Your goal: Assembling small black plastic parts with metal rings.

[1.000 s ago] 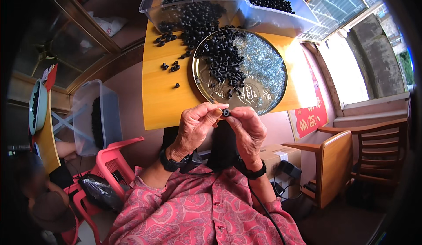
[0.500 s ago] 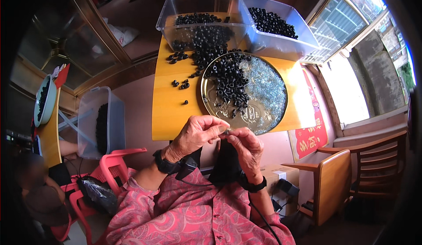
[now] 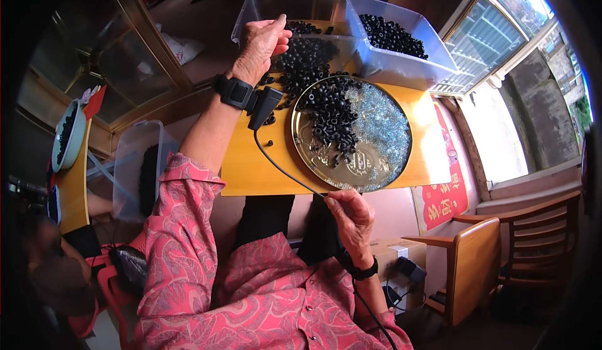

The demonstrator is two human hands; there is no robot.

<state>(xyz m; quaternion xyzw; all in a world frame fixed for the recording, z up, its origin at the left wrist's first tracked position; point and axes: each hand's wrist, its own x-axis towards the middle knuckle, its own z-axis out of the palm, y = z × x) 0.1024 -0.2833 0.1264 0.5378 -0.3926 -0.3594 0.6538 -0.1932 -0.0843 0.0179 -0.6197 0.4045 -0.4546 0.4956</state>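
Note:
My left hand (image 3: 263, 46) is raised at the near wall of the clear plastic bin (image 3: 285, 2) at the back left of the table. Its fingers are curled in, and anything in them is hidden. Just off the table's front edge, my right hand (image 3: 352, 218) is closed in a pinch of thumb and forefinger; what it holds, if anything, is too small to make out. Beyond it lies a round metal tray (image 3: 316, 162). Small black hollow cylindrical pieces (image 3: 332, 115) heap on its left side, and tiny clear glittering bits (image 3: 385, 127) cover its right.
A second plastic bin (image 3: 401, 64) with black pieces stands at the back right of the wooden table (image 3: 251, 177). A wooden chair (image 3: 476, 268) is on the right. At left are another clear bin (image 3: 128, 174), a pale-green basin (image 3: 76, 133) and a seated person (image 3: 59, 281).
My left hand has left my right hand and reached forward and left to the clear bin. My right hand stays near the table's front edge, still pinched.

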